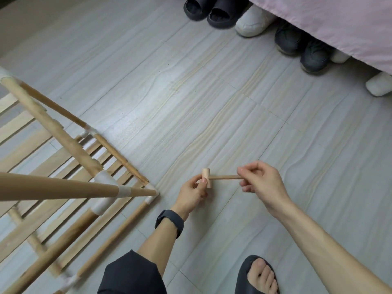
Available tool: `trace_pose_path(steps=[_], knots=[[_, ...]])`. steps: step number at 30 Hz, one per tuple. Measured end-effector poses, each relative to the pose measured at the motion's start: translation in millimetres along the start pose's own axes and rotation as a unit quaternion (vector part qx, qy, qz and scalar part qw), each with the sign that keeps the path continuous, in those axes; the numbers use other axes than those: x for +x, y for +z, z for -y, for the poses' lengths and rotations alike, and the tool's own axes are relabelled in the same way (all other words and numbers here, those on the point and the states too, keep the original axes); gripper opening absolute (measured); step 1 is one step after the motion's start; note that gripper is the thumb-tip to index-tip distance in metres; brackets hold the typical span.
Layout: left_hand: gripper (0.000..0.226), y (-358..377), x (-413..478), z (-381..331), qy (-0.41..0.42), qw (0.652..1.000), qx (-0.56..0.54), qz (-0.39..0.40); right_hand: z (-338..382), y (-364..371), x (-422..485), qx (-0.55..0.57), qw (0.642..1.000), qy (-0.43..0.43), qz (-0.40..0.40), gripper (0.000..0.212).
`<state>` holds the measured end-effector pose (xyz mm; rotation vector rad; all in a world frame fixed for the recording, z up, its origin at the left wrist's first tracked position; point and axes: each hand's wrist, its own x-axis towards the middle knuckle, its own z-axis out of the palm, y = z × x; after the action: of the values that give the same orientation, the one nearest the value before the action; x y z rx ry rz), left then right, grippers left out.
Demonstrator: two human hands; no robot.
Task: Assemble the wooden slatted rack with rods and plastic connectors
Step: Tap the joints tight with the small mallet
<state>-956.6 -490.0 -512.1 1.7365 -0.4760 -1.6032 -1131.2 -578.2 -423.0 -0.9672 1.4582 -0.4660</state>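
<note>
Small wooden mallet in hand, not the rack itself. Left hand pinches the mallet head: thumb and forefinger tips pressed on its near side, the other fingers curled under and mostly hidden. Right hand pinches the far end of the handle between thumb and forefinger; its remaining fingers curl loosely below and hold nothing. The handle runs straight between the two pinches and meets the head at a right angle just beyond the left fingertips. Both parts are held up off the floor.

My read: the handle is being seated in the head's bore, so the mallet is ready for knocking rods into connectors. Can't tell how deep it sits, because the joint is partly behind the left thumb.

To do it well:
- Keep the handle axis square to the head. Any tilt and it jams.
- Push along the axis from the right pinch and counter with the left. A slight twist should help.
- A pinch at the very end gives little force. Wrapping the whole right hand round the handle, nearer the head, would be better.
- Check for wobble before striking anything.

Rack stands left of the left fingers, well apart, with neither hand on it. A white plastic connector joins several rods, one rod running up and away. Slats lie across the lower tier. The corner connector at floor level is the rack part nearest the left fingers.
</note>
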Motion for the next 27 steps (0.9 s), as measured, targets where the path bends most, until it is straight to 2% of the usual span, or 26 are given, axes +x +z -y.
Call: trace_pose_path(steps=[1, 2, 3, 4, 5, 6, 7, 9, 10, 13, 14, 17, 22, 25, 27], knots=[[0.027, 4.5, -1.1, 1.9, 0.006, 0.999, 0.030, 0.015, 3.0, 4.8, -0.6, 0.089, 0.996, 0.009, -0.001, 0.018], [0.027, 10.2, -3.3, 4.2, 0.022, 0.997, 0.065, 0.029, 3.6, 11.1, -0.9, 0.129, 0.992, 0.004, -0.006, 0.025], [0.027, 15.9, -5.1, 7.9, 0.045, 0.993, 0.111, 0.025, 2.0, 18.7, -0.7, 0.119, 0.993, -0.020, -0.020, 0.036], [0.029, 19.9, -6.3, 12.8, 0.066, 0.980, 0.187, -0.015, -1.7, 26.5, 0.4, 0.066, 0.995, -0.061, -0.036, 0.047], [0.035, 21.2, -7.9, 19.5, 0.078, 0.950, 0.290, -0.084, -5.0, 31.4, 0.7, -0.012, 0.992, -0.114, -0.058, 0.057], [0.048, 19.9, -12.4, 25.5, 0.074, 0.908, 0.388, -0.137, -7.2, 32.9, 0.3, -0.079, 0.979, -0.165, -0.084, 0.061], [0.065, 16.5, -16.5, 32.6, 0.059, 0.872, 0.461, -0.153, -6.4, 32.6, 0.1, -0.117, 0.964, -0.215, -0.106, 0.060], [0.096, 6.8, -23.3, 48.3, 0.033, 0.834, 0.542, -0.098, -10.3, 29.4, 1.7, -0.147, 0.935, -0.291, -0.136, 0.046], [0.103, 1.5, -26.2, 52.3, 0.028, 0.822, 0.564, -0.070, -14.5, 29.1, 2.9, -0.172, 0.924, -0.307, -0.148, 0.042], [0.108, -5.3, -26.0, 56.8, 0.016, 0.810, 0.585, -0.038, -34.7, 28.9, 11.4, -0.301, 0.892, -0.311, -0.131, 0.041], [0.108, -5.0, -23.7, 56.3, 0.015, 0.811, 0.583, -0.041, -38.0, 30.1, 13.7, -0.304, 0.894, -0.303, -0.128, 0.041], [0.108, -4.6, -21.8, 56.5, 0.014, 0.809, 0.586, -0.043, -34.5, 30.7, 6.9, -0.216, 0.920, -0.293, -0.148, 0.040], [0.109, -6.7, -23.0, 54.3, 0.012, 0.815, 0.579, -0.036, -35.8, 28.4, 8.2, -0.197, 0.947, -0.221, -0.124, 0.043], [0.110, -4.5, -21.4, 53.8, 0.011, 0.814, 0.580, -0.032, -39.5, 27.4, 2.8, -0.174, 0.943, -0.250, -0.138, 0.045], [0.110, -3.7, -23.8, 51.3, 0.003, 0.816, 0.578, -0.019, -50.6, 24.8, -5.1, -0.198, 0.938, -0.258, -0.116, 0.045]])
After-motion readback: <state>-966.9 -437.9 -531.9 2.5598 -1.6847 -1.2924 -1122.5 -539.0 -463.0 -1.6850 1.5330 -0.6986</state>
